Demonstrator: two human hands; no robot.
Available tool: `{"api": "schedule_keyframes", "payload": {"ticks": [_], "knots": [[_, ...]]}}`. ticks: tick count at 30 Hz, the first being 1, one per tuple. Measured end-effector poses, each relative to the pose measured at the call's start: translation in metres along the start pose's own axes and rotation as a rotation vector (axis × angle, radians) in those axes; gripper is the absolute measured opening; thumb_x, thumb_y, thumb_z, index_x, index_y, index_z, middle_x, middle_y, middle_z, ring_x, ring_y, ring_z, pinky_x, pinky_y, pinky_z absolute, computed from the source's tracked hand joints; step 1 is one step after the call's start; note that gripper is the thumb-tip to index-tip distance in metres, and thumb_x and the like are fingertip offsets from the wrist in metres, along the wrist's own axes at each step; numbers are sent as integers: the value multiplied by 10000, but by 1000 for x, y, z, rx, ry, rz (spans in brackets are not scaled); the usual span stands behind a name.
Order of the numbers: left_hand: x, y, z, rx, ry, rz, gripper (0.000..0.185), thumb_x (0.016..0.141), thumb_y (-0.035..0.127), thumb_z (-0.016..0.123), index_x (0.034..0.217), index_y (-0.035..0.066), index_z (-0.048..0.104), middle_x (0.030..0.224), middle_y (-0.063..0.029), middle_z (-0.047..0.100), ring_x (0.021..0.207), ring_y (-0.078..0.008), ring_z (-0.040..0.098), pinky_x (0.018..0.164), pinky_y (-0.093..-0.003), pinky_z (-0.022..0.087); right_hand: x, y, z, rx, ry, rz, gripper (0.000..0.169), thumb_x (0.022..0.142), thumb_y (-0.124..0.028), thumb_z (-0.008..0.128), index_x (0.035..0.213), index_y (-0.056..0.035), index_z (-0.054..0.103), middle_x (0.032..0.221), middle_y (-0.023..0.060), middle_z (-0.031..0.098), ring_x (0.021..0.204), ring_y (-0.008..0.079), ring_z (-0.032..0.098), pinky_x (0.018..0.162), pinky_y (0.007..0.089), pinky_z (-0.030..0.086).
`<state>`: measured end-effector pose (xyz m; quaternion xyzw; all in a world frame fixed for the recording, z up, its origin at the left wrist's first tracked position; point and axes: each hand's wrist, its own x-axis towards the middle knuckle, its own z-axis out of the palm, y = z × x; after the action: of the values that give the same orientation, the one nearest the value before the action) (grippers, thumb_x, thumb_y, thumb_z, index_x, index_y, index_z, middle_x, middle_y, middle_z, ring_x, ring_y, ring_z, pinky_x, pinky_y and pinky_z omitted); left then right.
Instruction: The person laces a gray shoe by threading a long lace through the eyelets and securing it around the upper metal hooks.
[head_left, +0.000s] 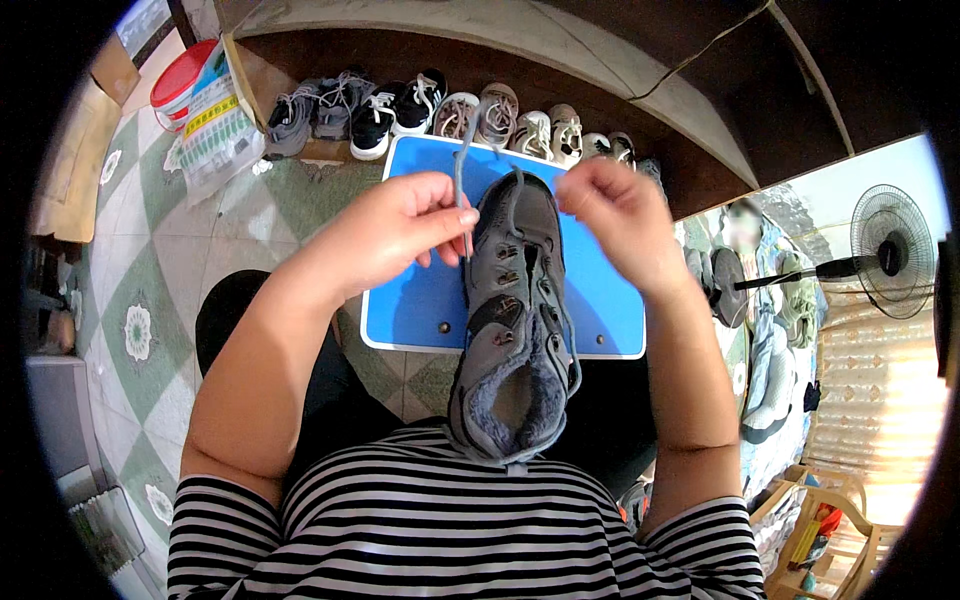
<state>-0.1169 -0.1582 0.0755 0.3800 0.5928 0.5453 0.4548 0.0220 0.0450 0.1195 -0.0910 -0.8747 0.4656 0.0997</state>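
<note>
A grey fleece-lined lace-up shoe (499, 307) rests on a small blue table (412, 300) with a white rim, its toe pointing away from me. The heel overhangs the near edge, close to my striped shirt. To the left of the toe, my left hand (409, 232) pinches a grey shoelace (460, 169) between thumb and fingers. My right hand (619, 217) is blurred at the other side of the toe, fingers curled; whether it grips any lace cannot be made out. Another length of lace (574, 360) hangs loosely down the shoe's right side.
Several pairs of shoes (427, 105) line the floor beyond the table. A red-lidded bucket (180, 82) and a plastic bag (221, 142) stand at far left. At right are a fan (892, 251), more footwear (772, 375) and a wooden rack (832, 517).
</note>
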Motion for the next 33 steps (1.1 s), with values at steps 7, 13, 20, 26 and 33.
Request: {"api": "schedule_keyframes", "payload": {"ticks": [7, 13, 20, 26, 33], "knots": [[5, -18, 20, 180, -92, 3, 132, 935, 171, 542, 911, 41, 544, 810, 7, 564, 759, -84, 532, 694, -236, 437, -5, 17, 16, -280, -142, -357, 173, 729, -92, 717, 885, -33, 672, 936, 103, 607, 914, 269, 582, 822, 358, 463], [7, -17, 23, 3, -85, 14, 158, 925, 165, 567, 873, 16, 555, 777, 3, 547, 720, -69, 479, 659, -244, 417, 0, 10, 11, -375, -196, -371, 173, 732, -40, 687, 901, -22, 657, 951, 104, 599, 919, 274, 580, 814, 349, 469], [10, -17, 20, 66, -103, 27, 159, 926, 167, 565, 876, 16, 550, 784, 3, 546, 730, -67, 477, 667, -240, 415, 11, 6, 16, -484, -231, -438, 92, 733, -82, 648, 805, -36, 615, 872, 120, 594, 887, 311, 574, 769, 385, 476], [10, -14, 19, 124, -138, -21, 98, 924, 132, 539, 900, 37, 547, 820, 8, 549, 768, -71, 501, 705, -234, 427, 16, 24, 18, -275, -243, -353, 62, 791, -51, 618, 821, -21, 573, 878, 110, 582, 854, 267, 564, 778, 339, 457], [11, -13, 20, 151, -133, -19, 106, 924, 137, 543, 899, 34, 555, 817, 10, 555, 765, -71, 502, 704, -232, 425, 10, 31, 28, 97, -251, -10, 34, 880, -56, 576, 880, -22, 572, 900, 5, 554, 848, 92, 489, 776, 246, 423]]}}
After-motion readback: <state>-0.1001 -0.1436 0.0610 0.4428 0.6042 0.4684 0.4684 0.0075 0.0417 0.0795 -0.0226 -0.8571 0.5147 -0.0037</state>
